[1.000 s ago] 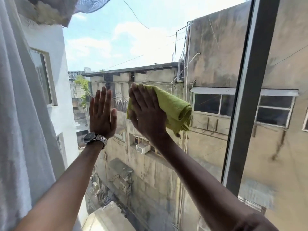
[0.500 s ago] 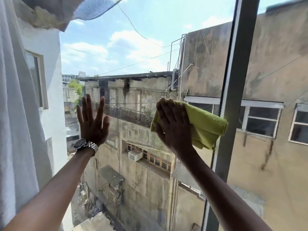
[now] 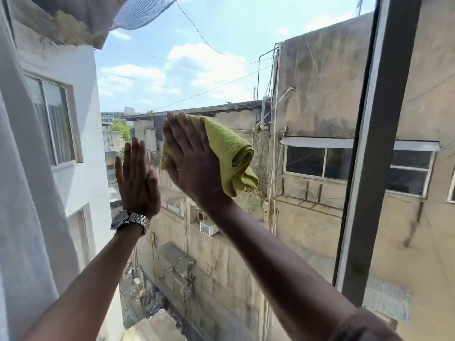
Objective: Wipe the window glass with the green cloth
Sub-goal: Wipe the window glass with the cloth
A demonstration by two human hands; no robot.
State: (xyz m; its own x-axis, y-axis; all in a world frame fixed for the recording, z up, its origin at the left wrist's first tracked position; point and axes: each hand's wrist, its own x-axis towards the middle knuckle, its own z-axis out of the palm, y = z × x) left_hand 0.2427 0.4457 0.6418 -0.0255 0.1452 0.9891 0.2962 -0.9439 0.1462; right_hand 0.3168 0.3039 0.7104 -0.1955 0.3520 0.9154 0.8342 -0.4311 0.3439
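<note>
My right hand [image 3: 192, 163] lies flat against the window glass [image 3: 307, 82] and presses the folded green cloth [image 3: 231, 153] onto it, near the middle of the pane. The cloth bunches out past the hand's right side and hangs a little below it. Just left of it, my left hand [image 3: 136, 178] rests flat on the glass with fingers together and nothing under it. A metal watch [image 3: 129, 221] is on that wrist.
A dark vertical window frame bar [image 3: 376, 143] runs down the right side of the pane. A white curtain [image 3: 22, 193] hangs along the left edge. Through the glass are stained buildings, wires and sky.
My right hand has slid the cloth leftward and slightly up, away from the frame bar, to beside my left hand. The left hand stays flat on the glass.
</note>
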